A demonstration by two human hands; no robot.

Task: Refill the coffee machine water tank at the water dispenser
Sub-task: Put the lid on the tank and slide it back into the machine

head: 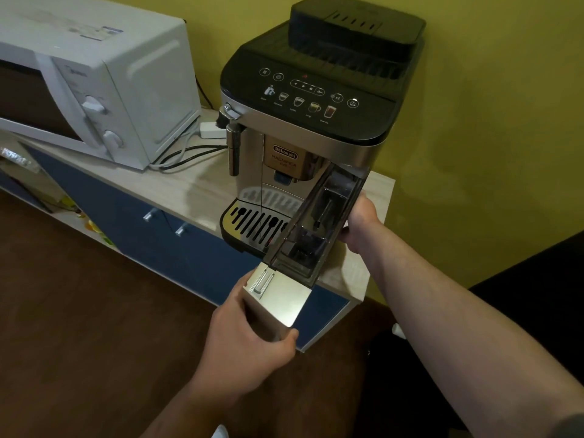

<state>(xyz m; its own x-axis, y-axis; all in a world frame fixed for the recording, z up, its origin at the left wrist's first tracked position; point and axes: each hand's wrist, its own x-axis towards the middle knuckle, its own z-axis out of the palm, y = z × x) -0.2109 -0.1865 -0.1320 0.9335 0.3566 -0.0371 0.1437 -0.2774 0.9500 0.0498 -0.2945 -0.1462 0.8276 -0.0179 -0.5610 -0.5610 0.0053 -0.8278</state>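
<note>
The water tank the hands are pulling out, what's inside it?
Through the water tank's clear wall you can see dark fittings and a thin upright tube. No water level shows. The left hand covers its silver front's lower end.

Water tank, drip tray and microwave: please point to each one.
water tank (311, 235), head view, on its clear side wall.
drip tray (252, 224), head view, on its slotted metal grille.
microwave (148, 86), head view, on its white side.

Coffee machine (311, 121) front badge: "DeLonghi", below it "MAGNIFICA". Control panel (311, 96) button: "x2".
</note>
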